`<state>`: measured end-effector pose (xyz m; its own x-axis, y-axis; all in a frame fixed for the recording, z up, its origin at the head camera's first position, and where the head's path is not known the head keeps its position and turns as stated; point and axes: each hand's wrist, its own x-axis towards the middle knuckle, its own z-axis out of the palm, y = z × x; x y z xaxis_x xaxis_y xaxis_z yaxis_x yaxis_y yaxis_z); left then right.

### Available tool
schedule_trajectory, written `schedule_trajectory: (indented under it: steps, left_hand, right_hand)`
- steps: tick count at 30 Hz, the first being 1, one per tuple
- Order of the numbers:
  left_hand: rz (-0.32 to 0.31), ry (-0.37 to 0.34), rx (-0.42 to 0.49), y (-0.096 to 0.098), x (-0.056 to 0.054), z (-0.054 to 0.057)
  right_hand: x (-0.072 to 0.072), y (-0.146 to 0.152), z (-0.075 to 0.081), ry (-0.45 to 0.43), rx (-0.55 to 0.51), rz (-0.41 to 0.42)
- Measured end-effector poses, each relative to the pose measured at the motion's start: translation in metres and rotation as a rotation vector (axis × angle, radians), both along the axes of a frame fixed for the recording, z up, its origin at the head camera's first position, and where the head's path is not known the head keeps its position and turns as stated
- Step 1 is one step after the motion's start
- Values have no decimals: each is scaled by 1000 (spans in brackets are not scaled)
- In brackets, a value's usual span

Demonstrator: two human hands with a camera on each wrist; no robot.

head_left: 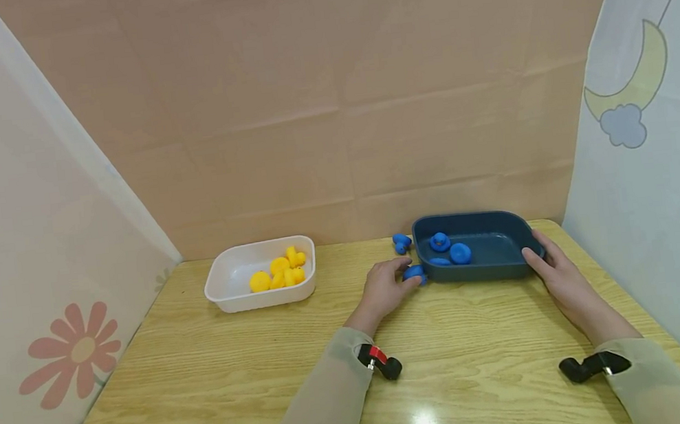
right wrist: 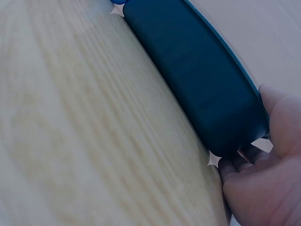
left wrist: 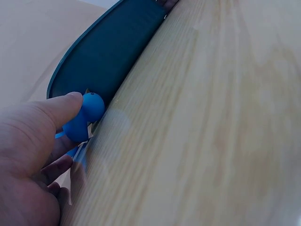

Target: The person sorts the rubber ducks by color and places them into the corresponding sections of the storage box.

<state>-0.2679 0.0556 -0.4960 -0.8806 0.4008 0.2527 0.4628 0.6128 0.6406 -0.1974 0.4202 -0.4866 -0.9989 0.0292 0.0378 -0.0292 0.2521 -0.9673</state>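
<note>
My left hand (head_left: 383, 286) pinches a small blue rubber duck (left wrist: 92, 108) between thumb and fingers, right beside the left end of a dark blue tray (head_left: 502, 248). Another blue duck (head_left: 402, 243) lies on the table just behind, past the fingertips. My right hand (head_left: 563, 278) grips the tray's right end, thumb over the near rim and fingers round the far side. Inside the tray, toward its left end, several blue ducks (head_left: 460, 253) sit together. In the right wrist view the fingers (right wrist: 230, 168) curl about the tray's lower corner.
A white tray (head_left: 231, 301) with several yellow ducks (head_left: 260, 281) stands at the back left of the wooden table (head_left: 207, 371). Behind the table hangs a tan sheet (head_left: 328, 102); printed panels flank both sides.
</note>
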Motion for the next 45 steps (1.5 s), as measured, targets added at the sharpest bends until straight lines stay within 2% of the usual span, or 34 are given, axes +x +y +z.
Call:
schedule_trajectory:
  steps: [14,25,29,35,40,45]
  left_hand:
    - [4,-24,53,1,0,3]
    - [45,-108,256,-1,-2,6]
    - [75,-81,300,-2,-4,8]
    - [125,-11,340,-5,-5,19]
    - [137,40,329,-3,-5,28]
    - [123,86,325,3,-8,37]
  right_hand:
    - [0,1,2,9,-10,2]
    - [0,3,0,7,-25,13]
    - [2,4,-1,-3,-5,2]
    - [3,3,-3,-10,17,-3]
    - [3,2,-2,-8,24,-10]
    - [2,-1,-1,-6,19,-10]
